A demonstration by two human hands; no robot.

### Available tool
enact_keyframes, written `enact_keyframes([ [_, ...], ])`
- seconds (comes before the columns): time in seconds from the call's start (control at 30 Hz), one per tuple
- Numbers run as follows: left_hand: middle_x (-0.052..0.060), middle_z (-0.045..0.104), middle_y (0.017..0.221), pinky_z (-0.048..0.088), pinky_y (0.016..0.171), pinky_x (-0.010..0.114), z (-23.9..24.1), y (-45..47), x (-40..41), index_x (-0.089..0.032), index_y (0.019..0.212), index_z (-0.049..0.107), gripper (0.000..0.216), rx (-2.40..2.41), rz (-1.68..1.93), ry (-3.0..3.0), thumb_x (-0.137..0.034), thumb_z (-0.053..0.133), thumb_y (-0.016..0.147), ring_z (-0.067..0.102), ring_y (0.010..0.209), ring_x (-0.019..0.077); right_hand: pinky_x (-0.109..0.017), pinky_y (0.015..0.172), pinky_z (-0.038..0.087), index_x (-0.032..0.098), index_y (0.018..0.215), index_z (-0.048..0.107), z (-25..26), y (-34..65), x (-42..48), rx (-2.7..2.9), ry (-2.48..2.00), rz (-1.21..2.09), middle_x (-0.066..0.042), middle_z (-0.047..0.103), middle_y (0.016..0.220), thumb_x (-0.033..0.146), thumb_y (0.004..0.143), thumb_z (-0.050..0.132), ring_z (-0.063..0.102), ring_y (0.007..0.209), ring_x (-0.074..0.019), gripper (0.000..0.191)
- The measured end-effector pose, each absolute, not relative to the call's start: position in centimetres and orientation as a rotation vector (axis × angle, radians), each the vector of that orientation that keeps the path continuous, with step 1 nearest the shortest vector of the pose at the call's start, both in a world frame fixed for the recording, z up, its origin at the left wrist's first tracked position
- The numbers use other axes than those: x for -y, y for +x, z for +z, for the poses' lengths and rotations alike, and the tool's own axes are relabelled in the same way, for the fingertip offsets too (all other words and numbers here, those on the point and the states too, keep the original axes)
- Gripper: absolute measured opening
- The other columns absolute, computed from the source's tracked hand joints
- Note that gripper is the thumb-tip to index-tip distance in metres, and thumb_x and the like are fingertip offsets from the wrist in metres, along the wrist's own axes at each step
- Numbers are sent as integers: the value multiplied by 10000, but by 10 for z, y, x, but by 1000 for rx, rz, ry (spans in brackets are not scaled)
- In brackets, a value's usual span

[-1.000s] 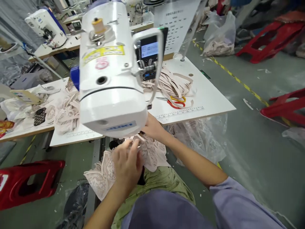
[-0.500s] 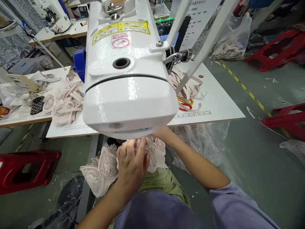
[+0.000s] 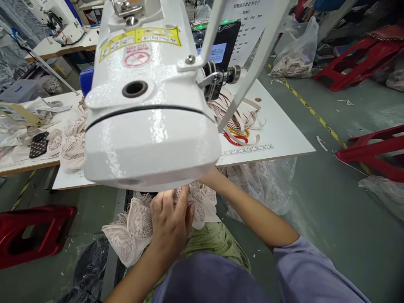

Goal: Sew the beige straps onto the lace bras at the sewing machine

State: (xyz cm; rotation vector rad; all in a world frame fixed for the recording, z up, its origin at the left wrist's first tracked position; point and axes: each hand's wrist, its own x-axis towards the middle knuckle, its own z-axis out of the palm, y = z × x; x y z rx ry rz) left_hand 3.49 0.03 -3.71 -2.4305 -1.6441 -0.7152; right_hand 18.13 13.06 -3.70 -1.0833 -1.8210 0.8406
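A pale beige lace bra [image 3: 140,219] hangs at the front edge of the table, with its cups to the left and more lace to the right. My left hand [image 3: 172,216] is closed on the lace, fingers curled at its upper edge below the sewing machine head [image 3: 151,143]. The white machine head covers the fingertips and the sewing point. My right hand [image 3: 212,179] reaches in from the right under the same head; its fingers are hidden, so what they hold cannot be seen. Green cloth [image 3: 214,242] lies on my lap beneath the bra.
Beige straps [image 3: 236,111] are piled right of the machine, beside red-and-yellow-handled scissors [image 3: 236,136]. More lace pieces [image 3: 72,145] and a dark patterned phone [image 3: 38,145] lie at left. A control screen [image 3: 217,52] stands behind. Red stools [image 3: 34,235] and plastic bags [image 3: 261,185] surround the table.
My view has shifted slightly, so the machine head looks larger and farther left, and more of the screen shows. Both hands stay at nearly the same place on the bra.
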Motion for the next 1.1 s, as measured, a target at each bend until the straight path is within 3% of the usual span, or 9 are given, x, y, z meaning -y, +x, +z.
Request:
enact_keyframes([
  [0.13, 212, 553, 1280, 387, 1014, 462, -33, 30, 2, -146, 1362, 563, 467, 1646, -709, -2453, -265, 628, 915, 520, 1195, 338, -383, 797, 527, 209, 865, 636, -38, 178, -134, 1833, -1137, 841, -42, 610, 916, 135, 775, 578, 582, 855, -220, 131],
  [0.33, 164, 584, 1217, 383, 971, 433, -39, 3, 2, -182, 1275, 562, 361, 1763, -940, -2328, -245, 594, 920, 550, 1125, 293, -336, 713, 463, 187, 849, 625, -40, 175, -134, 1857, -1172, 812, -54, 589, 909, 217, 807, 586, 560, 816, -214, 65],
  [0.6, 66, 633, 995, 440, 847, 307, -47, -15, -20, -195, 1051, 602, 294, 2502, -1472, -2240, -405, 399, 1016, 591, 976, 208, -295, 674, 441, 200, 870, 619, -40, 172, -129, 1760, -1127, 822, -37, 587, 917, 214, 803, 603, 544, 757, -179, 70],
  [0.73, 30, 604, 830, 421, 733, 270, -48, -20, -26, -183, 844, 570, 379, 2608, -1413, -2393, -460, 369, 1008, 571, 830, 185, -290, 674, 445, 201, 886, 623, -43, 172, -129, 1750, -1111, 830, -36, 588, 933, 225, 815, 595, 539, 739, -169, 80],
  [0.87, -25, 427, 653, 331, 605, 247, -50, -24, -26, -205, 667, 410, 434, 2570, -1302, -2484, -491, 381, 992, 434, 646, 138, -298, 712, 456, 204, 884, 618, -48, 175, -130, 1750, -1115, 839, -30, 582, 928, 242, 818, 595, 537, 747, -168, 79],
  [0.97, -45, 312, 603, 267, 559, 247, -49, -25, -23, -214, 626, 314, 462, 2546, -1268, -2497, -491, 389, 989, 346, 585, 121, -318, 777, 465, 201, 878, 618, -52, 176, -132, 1760, -1106, 834, -31, 581, 939, 234, 809, 605, 547, 797, -179, 77],
  [1.1, -44, 341, 591, 276, 554, 234, -44, -30, -16, -204, 616, 350, 459, 2519, -1121, -2505, -483, 424, 973, 373, 578, 118, -303, 811, 465, 193, 860, 620, -50, 174, -133, 1776, -1072, 812, -27, 581, 941, 170, 778, 629, 556, 872, -184, 86],
])
